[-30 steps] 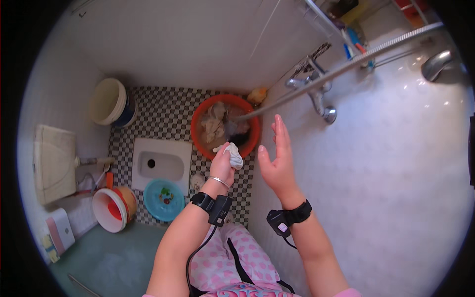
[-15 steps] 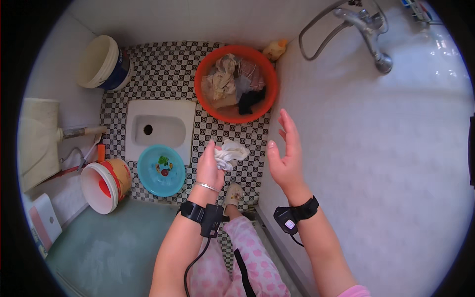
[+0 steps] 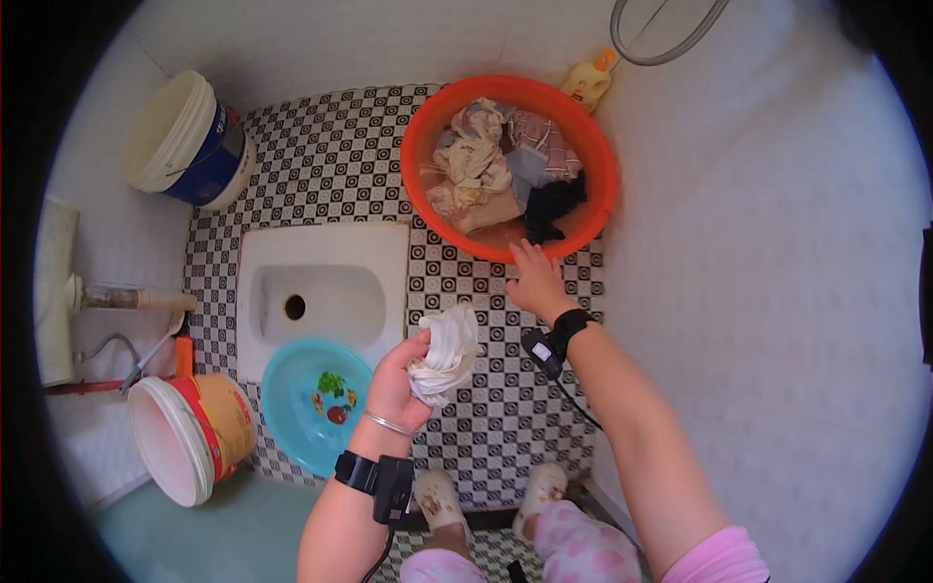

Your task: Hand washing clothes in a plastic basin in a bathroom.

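My left hand [image 3: 393, 385] is closed on a bunched white cloth [image 3: 447, 355], held over the tiled floor beside the blue basin. My right hand [image 3: 539, 286] reaches to the near rim of the orange-red tub [image 3: 416, 185], its fingers stretched out and holding nothing. Whether the fingertips touch the rim I cannot tell. Inside the tub, wet clothes lie in water: a cream garment [image 3: 476, 165], a pinkish checked one [image 3: 544, 146] and a dark one [image 3: 556, 206].
A light-blue basin [image 3: 277, 374] with a printed bottom overlaps the squat toilet [image 3: 326, 238]. Two buckets stand along the left: a white-and-blue one [image 3: 209, 155] and a yellow-and-red one [image 3: 222, 418]. A yellow bottle [image 3: 587, 83] stands behind the tub, near the wall.
My right hand has moved forward from beside the wall to the tub's near rim. The white cloth stays in my left hand. The view has shifted, and both shoes now show.
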A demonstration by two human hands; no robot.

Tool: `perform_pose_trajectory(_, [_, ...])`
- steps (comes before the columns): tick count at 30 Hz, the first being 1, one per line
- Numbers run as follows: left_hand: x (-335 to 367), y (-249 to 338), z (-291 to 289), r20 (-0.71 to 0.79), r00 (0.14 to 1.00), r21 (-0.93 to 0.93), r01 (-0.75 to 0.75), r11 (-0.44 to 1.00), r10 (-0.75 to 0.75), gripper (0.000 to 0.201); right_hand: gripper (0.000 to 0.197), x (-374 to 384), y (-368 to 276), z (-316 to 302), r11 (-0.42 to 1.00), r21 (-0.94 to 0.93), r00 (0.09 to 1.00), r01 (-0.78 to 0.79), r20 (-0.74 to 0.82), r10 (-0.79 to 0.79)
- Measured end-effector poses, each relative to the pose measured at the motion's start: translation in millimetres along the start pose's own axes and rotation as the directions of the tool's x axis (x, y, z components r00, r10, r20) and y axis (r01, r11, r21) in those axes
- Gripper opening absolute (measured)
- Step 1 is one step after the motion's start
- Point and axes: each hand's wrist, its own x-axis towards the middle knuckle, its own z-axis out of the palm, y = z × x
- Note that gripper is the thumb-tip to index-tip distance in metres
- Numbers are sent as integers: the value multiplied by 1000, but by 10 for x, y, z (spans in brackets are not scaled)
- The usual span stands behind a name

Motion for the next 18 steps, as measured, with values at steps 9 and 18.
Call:
perform_pose_trajectory(9, [509,37,-204,294,936,289,-279,916,192,31,28,115,44,462,995,-70,994,68,-86,-74])
perform_pose_trajectory(18, [463,-515,63,377,914,414,-313,855,152,34,38,-865,113,374,968,-81,959,236,183,-218])
